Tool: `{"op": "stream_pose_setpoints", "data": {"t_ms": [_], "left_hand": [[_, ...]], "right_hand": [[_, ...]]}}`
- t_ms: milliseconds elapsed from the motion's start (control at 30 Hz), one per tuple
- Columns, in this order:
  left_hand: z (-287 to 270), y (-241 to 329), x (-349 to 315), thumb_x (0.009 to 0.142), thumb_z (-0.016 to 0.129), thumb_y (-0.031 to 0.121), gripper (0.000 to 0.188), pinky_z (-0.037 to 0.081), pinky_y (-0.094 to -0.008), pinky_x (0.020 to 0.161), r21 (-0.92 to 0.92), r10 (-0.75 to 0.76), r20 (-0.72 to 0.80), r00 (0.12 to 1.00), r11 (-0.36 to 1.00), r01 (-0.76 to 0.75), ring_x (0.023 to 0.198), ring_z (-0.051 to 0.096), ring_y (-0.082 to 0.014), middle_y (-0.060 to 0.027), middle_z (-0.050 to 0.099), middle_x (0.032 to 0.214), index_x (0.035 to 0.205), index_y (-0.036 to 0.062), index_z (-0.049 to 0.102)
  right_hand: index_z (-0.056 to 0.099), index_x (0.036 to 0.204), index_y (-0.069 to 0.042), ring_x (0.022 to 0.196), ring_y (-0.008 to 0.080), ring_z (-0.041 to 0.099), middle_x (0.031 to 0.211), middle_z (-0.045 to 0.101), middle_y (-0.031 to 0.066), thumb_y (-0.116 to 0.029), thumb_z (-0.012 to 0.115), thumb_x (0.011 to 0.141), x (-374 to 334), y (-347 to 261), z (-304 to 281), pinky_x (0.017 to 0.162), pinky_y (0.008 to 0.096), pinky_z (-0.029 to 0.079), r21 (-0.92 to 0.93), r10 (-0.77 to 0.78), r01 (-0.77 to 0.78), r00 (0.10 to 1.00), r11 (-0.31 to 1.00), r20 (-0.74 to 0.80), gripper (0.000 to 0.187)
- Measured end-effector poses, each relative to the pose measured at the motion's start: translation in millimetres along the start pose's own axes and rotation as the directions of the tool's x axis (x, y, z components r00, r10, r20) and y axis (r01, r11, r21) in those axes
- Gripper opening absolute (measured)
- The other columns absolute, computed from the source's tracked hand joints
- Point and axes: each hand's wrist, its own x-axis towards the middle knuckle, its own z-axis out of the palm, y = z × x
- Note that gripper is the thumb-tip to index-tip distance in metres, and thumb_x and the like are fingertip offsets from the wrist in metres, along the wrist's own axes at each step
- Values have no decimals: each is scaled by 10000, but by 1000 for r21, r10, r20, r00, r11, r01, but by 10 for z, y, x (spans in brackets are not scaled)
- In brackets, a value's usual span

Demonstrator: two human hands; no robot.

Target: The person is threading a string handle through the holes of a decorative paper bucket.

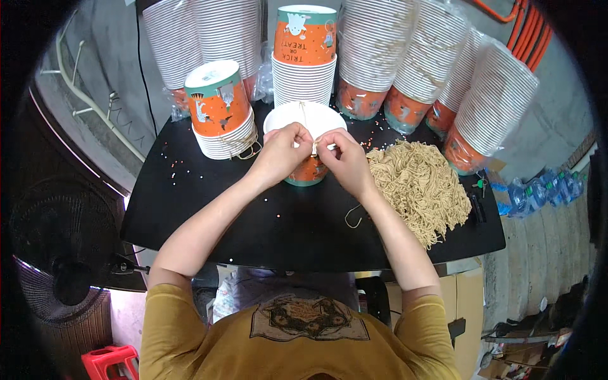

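An orange paper bucket with a white inside and a green base band stands upright on the black table in front of me. A thin tan cord runs across its mouth to the near rim. My left hand is closed in a pinch on the cord at that rim. Pinching there too, my right hand has its fingertips close to the left ones. Whether a knot lies between them is hidden by the fingers. To the right of my right hand lies a heap of tan cords.
Upside-down bucket stacks stand at the left and behind the bucket. Several plastic-wrapped stacks line the back. A loose cord lies near my right forearm. Small confetti-like bits dot the table. A fan stands at left.
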Motion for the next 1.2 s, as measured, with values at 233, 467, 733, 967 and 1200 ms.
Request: {"op": "stream_pose_setpoints", "data": {"t_ms": [233, 467, 733, 967, 1200], "left_hand": [[23, -26, 1, 859, 620, 176, 189, 529, -321, 655, -79, -15, -58, 998, 997, 10, 663, 651, -170, -110, 666, 745, 896, -9, 611], [18, -14, 2, 849, 631, 151, 173, 527, -313, 649, -198, -88, -9, 996, 977, 84, 672, 661, -186, -119, 668, 755, 900, -12, 603], [12, -98, -5, 931, 597, 141, 127, 521, -267, 599, -128, 6, 21, 1000, 992, -4, 682, 651, -125, -69, 646, 852, 943, 26, 543], [11, -60, -48, 907, 624, 118, 142, 534, -305, 635, 120, 175, -55, 983, 979, -167, 712, 673, -168, -113, 606, 935, 935, 7, 539], [-3, 13, -58, 872, 620, 99, 147, 480, -376, 804, -90, 59, -15, 998, 994, -60, 911, 612, -272, -140, 611, 932, 940, -7, 543]], "right_hand": [[636, 914, 2, 923, 179, 608, 1023, 586, 91, -74, 694, 830, -10, -38, 63, 674, 273, 544, 93, -7, 7, 1000, 996, -3, 127], [654, 913, -4, 829, 112, 574, 1045, 587, 54, -85, 677, 868, -10, 31, 116, 685, 230, 498, 67, 24, -21, 999, 998, -48, 95], [674, 897, -22, 975, 215, 601, 1039, 614, 96, -120, 686, 845, 9, 35, 121, 725, 287, 551, 111, 49, -42, 997, 993, -64, 112], [682, 913, -26, 984, 216, 603, 1039, 624, 98, -150, 686, 857, 15, 86, 116, 740, 287, 545, 95, 46, -39, 997, 995, -67, 136], [687, 921, -27, 971, 208, 609, 1040, 636, 96, -169, 682, 870, 35, 74, 96, 750, 292, 538, 106, 64, -58, 996, 993, -55, 151]]}}
